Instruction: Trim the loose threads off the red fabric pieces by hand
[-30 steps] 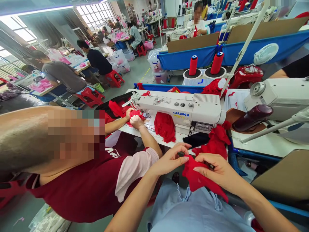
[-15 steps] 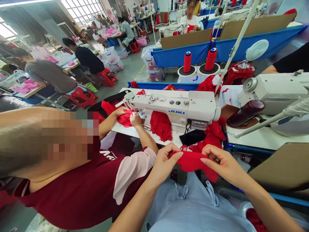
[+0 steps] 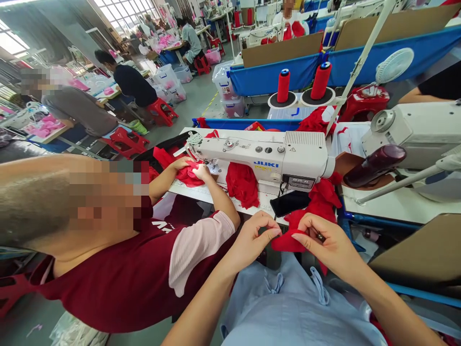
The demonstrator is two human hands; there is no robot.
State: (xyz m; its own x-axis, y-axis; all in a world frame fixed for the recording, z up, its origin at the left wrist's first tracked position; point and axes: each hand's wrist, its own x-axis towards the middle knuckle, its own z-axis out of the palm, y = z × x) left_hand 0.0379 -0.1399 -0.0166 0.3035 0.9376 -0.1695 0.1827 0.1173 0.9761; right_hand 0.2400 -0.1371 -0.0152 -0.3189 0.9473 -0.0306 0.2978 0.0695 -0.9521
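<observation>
- We work beside a seated co-worker point(image 3: 126, 283), so we should tuck our left elbow in and leave that person's arms room at the machine.
- The white sewing machine point(image 3: 266, 156) stands ahead of us; a red fabric pile point(image 3: 242, 185) lies under its arm. We should hold our piece apart from it, since matching colors could make the layers hard to tell apart.
- A dark flat item point(image 3: 289, 204) lies near the bench edge. We should lift loose fabric over it, not drag across it.
- Our left hand point(image 3: 254, 240) has thumb and forefinger pinched narrow on the left end of the red cloth point(image 3: 288, 242).
- Our right hand point(image 3: 331, 242) pinches the right side, thumb on top, with part of the cloth hanging below.
- The cloth is between our hands, above the lap. It looks thin and soft, so we should apply light, even tension; a hard pull could distort the edge.
- A small dark object point(image 3: 320, 236) shows at our right fingers; we cannot identify it. We should guard against it snagging the weave.
</observation>
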